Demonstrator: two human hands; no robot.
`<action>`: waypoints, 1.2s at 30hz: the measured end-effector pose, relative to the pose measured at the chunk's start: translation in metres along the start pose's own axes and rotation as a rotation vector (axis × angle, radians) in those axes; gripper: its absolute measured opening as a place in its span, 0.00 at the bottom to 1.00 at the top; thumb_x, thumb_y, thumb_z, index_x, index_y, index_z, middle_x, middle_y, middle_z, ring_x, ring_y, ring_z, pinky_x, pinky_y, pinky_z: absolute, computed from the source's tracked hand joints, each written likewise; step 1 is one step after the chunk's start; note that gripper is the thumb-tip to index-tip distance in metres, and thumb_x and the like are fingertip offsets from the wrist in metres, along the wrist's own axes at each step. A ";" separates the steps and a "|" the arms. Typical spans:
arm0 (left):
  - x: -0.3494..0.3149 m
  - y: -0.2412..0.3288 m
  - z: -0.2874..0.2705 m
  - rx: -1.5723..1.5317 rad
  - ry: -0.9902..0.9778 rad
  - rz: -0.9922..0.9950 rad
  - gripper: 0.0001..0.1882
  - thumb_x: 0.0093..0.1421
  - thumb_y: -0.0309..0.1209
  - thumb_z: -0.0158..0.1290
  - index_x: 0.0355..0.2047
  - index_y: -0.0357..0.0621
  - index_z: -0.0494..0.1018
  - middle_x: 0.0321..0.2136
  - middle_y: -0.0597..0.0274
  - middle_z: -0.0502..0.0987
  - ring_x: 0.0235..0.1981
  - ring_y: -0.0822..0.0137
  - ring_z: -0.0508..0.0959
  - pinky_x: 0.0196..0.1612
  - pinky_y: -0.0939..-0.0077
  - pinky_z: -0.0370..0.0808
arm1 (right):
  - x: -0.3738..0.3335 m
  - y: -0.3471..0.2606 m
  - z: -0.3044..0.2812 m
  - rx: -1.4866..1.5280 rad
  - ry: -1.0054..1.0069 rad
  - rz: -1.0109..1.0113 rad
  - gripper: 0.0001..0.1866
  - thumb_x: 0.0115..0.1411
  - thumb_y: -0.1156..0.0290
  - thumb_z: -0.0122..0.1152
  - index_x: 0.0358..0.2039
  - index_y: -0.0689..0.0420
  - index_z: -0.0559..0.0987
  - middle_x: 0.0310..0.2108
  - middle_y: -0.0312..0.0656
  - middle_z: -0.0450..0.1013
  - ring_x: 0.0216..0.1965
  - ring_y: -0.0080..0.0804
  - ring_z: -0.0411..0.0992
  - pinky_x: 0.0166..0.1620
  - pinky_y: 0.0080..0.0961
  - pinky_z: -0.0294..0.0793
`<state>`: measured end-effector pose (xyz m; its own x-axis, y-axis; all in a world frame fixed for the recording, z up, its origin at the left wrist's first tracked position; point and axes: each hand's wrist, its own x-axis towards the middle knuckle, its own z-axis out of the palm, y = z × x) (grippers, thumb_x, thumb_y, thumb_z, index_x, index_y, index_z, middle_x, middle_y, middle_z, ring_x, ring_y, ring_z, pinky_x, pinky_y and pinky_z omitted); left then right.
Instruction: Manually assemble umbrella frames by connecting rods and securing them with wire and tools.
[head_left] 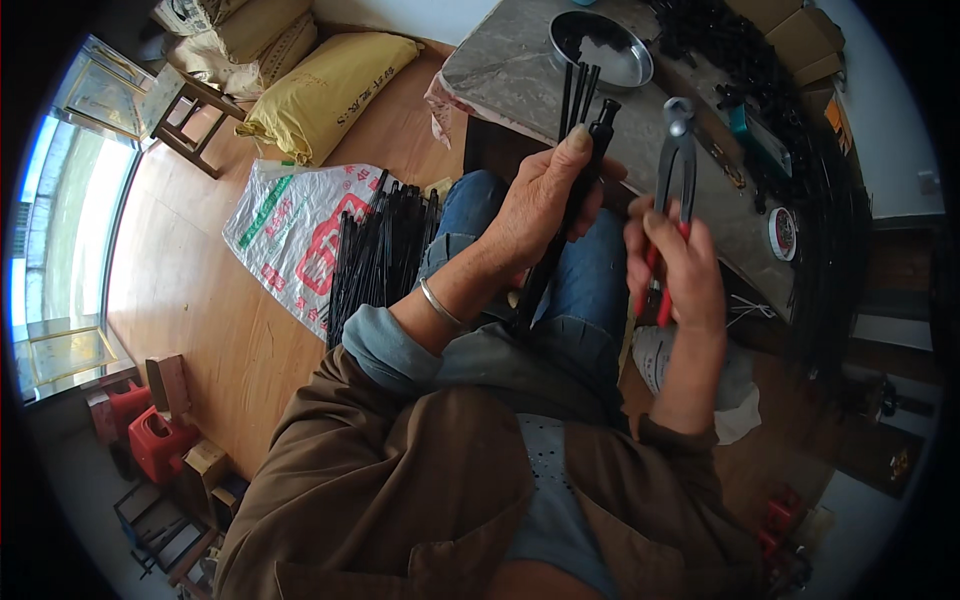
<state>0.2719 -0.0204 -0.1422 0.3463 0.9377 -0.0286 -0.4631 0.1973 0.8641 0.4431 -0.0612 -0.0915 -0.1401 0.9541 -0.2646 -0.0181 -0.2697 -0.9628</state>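
Observation:
My left hand (548, 190) is raised over my lap, its fingers wrapped round a bundle of thin black rods (580, 92). Among them a thicker black shaft (602, 130) with a capped end pokes up beside my thumb, and the lower part of the bundle runs down between my knees. To the right, my right hand (682, 262) grips a pair of end-cutting pincers (683, 160) by the red handles. Their metal jaws point up and away from me, apart from the rods. The right hand is slightly blurred.
A grey-topped table (490, 65) ahead carries a metal bowl (630, 72), heaps of black parts (700, 40) and a round tin (783, 235). Left of my legs, many black rods (380, 265) lie on a white printed sack (285, 220). Beyond are a yellow sack (330, 90) and a wooden stool (185, 105).

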 end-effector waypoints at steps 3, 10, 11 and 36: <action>0.001 0.002 -0.006 0.021 0.091 -0.004 0.36 0.66 0.59 0.35 0.35 0.34 0.74 0.13 0.68 0.67 0.13 0.78 0.64 0.16 0.84 0.59 | -0.032 -0.009 -0.008 -0.081 -0.223 0.105 0.13 0.66 0.67 0.49 0.45 0.64 0.69 0.20 0.36 0.66 0.13 0.18 0.63 0.16 0.16 0.63; -0.006 0.005 0.015 0.073 0.046 -0.010 0.35 0.66 0.59 0.33 0.32 0.37 0.73 0.10 0.71 0.61 0.10 0.79 0.59 0.15 0.84 0.55 | -0.057 -0.001 -0.009 -0.050 -0.278 0.402 0.10 0.67 0.69 0.48 0.43 0.61 0.67 0.18 0.32 0.60 0.14 0.15 0.59 0.17 0.15 0.62; -0.006 0.005 0.016 0.071 0.028 -0.018 0.35 0.66 0.59 0.33 0.31 0.37 0.73 0.10 0.71 0.61 0.10 0.79 0.59 0.15 0.83 0.54 | -0.058 0.000 -0.010 -0.024 -0.288 0.399 0.10 0.67 0.68 0.48 0.43 0.60 0.67 0.17 0.32 0.60 0.14 0.15 0.58 0.18 0.15 0.62; -0.012 0.010 0.031 0.174 -0.015 -0.099 0.38 0.66 0.61 0.28 0.29 0.37 0.73 0.08 0.70 0.60 0.09 0.77 0.60 0.14 0.82 0.57 | -0.060 -0.063 -0.026 -0.124 -0.438 0.636 0.14 0.66 0.61 0.49 0.38 0.61 0.67 0.20 0.34 0.63 0.16 0.17 0.63 0.21 0.21 0.70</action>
<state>0.2881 -0.0383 -0.1177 0.3960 0.9115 -0.1107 -0.2792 0.2344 0.9312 0.4780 -0.0979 -0.0162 -0.4647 0.4759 -0.7467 0.3037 -0.7064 -0.6393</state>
